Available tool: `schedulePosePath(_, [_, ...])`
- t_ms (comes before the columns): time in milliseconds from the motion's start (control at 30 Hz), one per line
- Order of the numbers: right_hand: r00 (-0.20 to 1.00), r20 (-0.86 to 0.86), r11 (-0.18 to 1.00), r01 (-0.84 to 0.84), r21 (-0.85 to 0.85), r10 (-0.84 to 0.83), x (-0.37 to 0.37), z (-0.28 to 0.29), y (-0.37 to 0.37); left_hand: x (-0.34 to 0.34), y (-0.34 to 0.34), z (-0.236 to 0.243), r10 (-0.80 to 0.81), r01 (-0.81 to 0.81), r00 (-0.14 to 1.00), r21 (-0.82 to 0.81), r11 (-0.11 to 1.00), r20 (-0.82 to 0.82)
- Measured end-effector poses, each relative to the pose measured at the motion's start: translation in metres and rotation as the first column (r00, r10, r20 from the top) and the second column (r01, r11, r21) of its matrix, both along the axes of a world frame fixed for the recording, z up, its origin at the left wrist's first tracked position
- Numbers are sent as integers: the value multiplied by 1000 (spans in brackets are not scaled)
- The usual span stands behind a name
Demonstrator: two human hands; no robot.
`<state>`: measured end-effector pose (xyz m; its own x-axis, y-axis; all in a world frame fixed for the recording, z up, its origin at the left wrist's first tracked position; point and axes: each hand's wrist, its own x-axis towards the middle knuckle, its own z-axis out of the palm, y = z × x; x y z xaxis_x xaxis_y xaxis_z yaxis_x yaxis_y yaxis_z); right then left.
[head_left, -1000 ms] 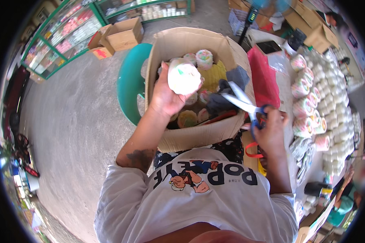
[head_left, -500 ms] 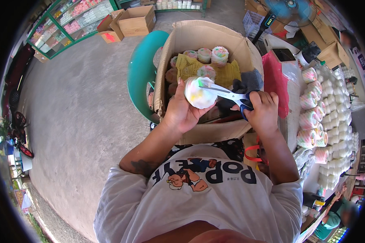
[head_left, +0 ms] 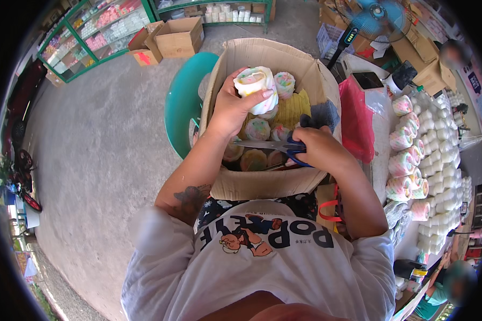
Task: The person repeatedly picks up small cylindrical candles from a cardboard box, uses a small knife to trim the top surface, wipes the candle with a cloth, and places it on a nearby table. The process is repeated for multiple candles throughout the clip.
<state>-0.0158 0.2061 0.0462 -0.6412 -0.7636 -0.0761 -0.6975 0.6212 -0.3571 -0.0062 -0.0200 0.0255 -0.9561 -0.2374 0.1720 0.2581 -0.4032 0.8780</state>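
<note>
My left hand (head_left: 229,111) grips a fluted white cup-shaped piece (head_left: 266,101) with pastel patches, holding it up over the far left part of a cardboard box (head_left: 262,185). The hollow end of the piece is tilted toward me. Lower and to the right, my right hand (head_left: 321,150) has its fingers in the dark blue handles of a pair of scissors (head_left: 260,144). The blades point left, apart from the piece. Inside the box sit several similar pieces (head_left: 257,129), a crinkled yellow sheet (head_left: 292,111) and a dark grey-blue cloth (head_left: 324,114).
A teal round tub or chair (head_left: 178,107) stands left of the box. At right, a table holds a pink bag (head_left: 357,125), a phone (head_left: 368,81), pastel fluted pieces (head_left: 403,163) and rows of white ones (head_left: 439,176). A fan (head_left: 379,20) and a person (head_left: 439,291) are farther off.
My left hand has moved up and away with the fluted piece, tipping its hollow end into view. The scissors have come off the piece and dropped lower, closer to me.
</note>
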Motion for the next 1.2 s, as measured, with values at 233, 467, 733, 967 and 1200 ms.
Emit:
schedulePosePath(233, [992,-80,993,101,68,-95,4,-28,-20,1,7,-16,128,-211,969,-432,877,-213])
schedulePosePath(467, [875,184,848,481,-225,-447,27,33,55,-1,-1,-17,440,-616,783,-647,450,-440])
schedulePosePath(733, [922,155,870,387,-305,-356,37,-1,7,8,10,-9,382,-666,738,-691,280,-556])
schedulePosePath(967, [929,164,857,371,-357,-333,32,-7,-8,7,8,-21,409,-654,755,-627,422,-512])
schedulePosePath(1200, [871,362,847,444,-294,-331,18,-4,-8,7,12,-22,353,-615,788,-639,461,-504])
